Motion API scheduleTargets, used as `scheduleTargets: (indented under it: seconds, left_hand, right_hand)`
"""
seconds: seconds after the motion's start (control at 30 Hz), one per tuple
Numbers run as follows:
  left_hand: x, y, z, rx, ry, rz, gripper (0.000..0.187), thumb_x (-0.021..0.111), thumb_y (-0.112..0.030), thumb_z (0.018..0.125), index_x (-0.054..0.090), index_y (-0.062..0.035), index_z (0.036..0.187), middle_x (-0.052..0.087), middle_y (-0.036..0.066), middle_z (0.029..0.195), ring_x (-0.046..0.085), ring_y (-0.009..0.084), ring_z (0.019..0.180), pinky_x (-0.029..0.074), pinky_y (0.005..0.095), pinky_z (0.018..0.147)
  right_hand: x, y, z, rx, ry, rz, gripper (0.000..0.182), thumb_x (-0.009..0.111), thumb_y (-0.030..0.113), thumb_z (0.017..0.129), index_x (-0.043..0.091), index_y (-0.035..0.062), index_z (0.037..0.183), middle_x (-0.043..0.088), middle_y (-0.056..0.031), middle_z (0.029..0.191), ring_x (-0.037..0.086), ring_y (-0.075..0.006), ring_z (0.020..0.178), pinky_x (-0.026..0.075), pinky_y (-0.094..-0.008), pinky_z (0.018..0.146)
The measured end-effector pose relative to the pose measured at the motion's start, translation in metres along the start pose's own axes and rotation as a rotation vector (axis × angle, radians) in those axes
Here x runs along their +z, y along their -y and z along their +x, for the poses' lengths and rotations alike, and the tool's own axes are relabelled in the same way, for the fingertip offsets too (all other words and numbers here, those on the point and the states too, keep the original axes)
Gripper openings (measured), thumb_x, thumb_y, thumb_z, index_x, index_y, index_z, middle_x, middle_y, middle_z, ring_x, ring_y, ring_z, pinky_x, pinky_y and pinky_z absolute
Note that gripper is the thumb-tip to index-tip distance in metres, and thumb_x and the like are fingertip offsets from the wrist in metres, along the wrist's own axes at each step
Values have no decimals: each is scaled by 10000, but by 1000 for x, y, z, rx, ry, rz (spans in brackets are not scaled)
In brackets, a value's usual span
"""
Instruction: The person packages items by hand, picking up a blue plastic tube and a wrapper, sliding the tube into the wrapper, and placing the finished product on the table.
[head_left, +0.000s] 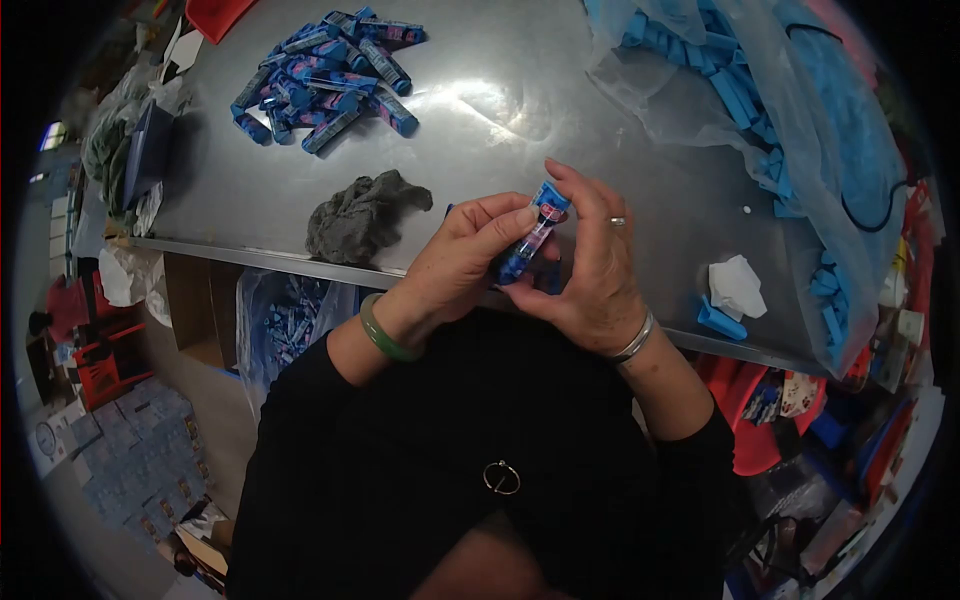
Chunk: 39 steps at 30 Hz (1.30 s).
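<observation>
A small blue printed tube (pixel 533 236) with a clear middle section is held tilted between my two hands, just over the table's near edge. My left hand (pixel 462 255) pinches its side, thumb on top. My right hand (pixel 595 255) spans it lengthwise, thumb near the lower end and index finger by the upper end; its other fingers are partly hidden. Left of my hands lies a crumpled grey cloth (pixel 365 217). Farther back sits a pile of similar blue printed tubes (pixel 328 72).
The metal table (pixel 490 150) holds a clear plastic bag (pixel 760 110) of plain blue pieces at right. Near its front edge are a crumpled white paper (pixel 735 287) and a blue piece (pixel 721 319). Below left stands a bag of small blue items (pixel 295 318) beside a cardboard box (pixel 198 310).
</observation>
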<state>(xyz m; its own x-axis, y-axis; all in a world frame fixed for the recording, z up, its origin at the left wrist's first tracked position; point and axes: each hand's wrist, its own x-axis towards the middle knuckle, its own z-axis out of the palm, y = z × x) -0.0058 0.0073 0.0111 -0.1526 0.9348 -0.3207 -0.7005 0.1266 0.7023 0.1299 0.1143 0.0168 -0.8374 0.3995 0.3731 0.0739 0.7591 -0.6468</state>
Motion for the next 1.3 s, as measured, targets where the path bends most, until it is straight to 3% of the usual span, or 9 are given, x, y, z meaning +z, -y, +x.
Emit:
scheduleTargets:
  seconds: [0.33, 0.4, 0.7, 0.83, 0.97, 1.0, 1.07, 1.17, 1.3]
  left_hand:
    - [-2, 5, 2, -3, 110, -10, 371, 503, -343, 977, 603, -23, 1136, 642, 40, 837, 596, 78, 699, 497, 201, 645]
    - [1, 3, 0, -20, 111, 1, 345, 476, -354, 983, 584, -27, 1004, 586, 35, 834, 566, 92, 758, 464, 205, 698]
    - [-4, -8, 0, 52, 52, 241, 273, 538, -247, 955, 589, -24, 1103, 624, 49, 898, 586, 95, 788, 480, 230, 756]
    - [-30, -59, 6, 256, -365, 720, 241, 589, -131, 929, 606, -17, 1141, 641, 21, 968, 593, 81, 853, 478, 213, 737]
    - [-128, -147, 25, 793, -618, 1620, 291, 611, -150, 919, 598, -53, 1193, 641, 92, 1002, 607, 163, 878, 491, 295, 757]
    - [-120, -151, 22, 805, -596, 1614, 291, 611, -150, 919, 598, -53, 1193, 641, 92, 1002, 607, 163, 878, 491, 295, 757]
    - [-109, -156, 12, 953, -718, 2200, 302, 638, -126, 892, 601, -57, 1183, 607, 114, 1074, 591, 230, 963, 466, 341, 824]
    - [-77, -108, 2, 781, -419, 1755, 316, 677, -98, 846, 603, -50, 1150, 572, 126, 1133, 561, 283, 1022, 446, 376, 854]
    - [-44, -59, -12, 743, -240, 1832, 349, 718, -77, 780, 599, -40, 1107, 566, 141, 1101, 550, 309, 1016, 444, 396, 848]
  right_hand:
    - [1, -4, -4, -73, 14, 69, 952, 839, 171, 520, 323, 53, 1312, 387, -148, 1391, 413, -310, 1211, 282, -418, 1050]
    - [2, -4, -5, -73, 17, 62, 950, 837, 166, 521, 323, 54, 1312, 381, -152, 1397, 413, -310, 1214, 284, -419, 1049]
    - [-31, -19, -22, 75, -55, 124, 1055, 901, 211, 529, 287, 27, 1366, 391, -177, 1392, 443, -318, 1215, 366, -403, 1034]
    - [-74, -35, -59, 246, -179, -63, 841, 851, 177, 625, 382, 16, 1304, 465, -157, 1297, 500, -287, 1127, 418, -380, 944]
    - [-118, -62, -101, 389, -341, -372, 479, 754, 135, 749, 521, 9, 1148, 558, -147, 1106, 553, -264, 994, 461, -360, 813]
    - [-129, -73, -113, 432, -387, -457, 422, 723, 147, 769, 524, -1, 1111, 561, -165, 1057, 543, -309, 964, 451, -382, 815]
    - [-155, -95, -141, 539, -457, -579, 347, 672, 155, 803, 530, -6, 1077, 565, -187, 1013, 535, -355, 938, 440, -407, 823]
    - [-203, -138, -182, 643, -484, -759, 293, 619, 127, 826, 542, -3, 1077, 569, -196, 1033, 545, -363, 966, 436, -421, 845]
    - [-260, -189, -220, 658, -426, -1011, 293, 574, 73, 809, 555, -4, 1091, 581, -212, 1055, 547, -379, 1009, 432, -450, 876]
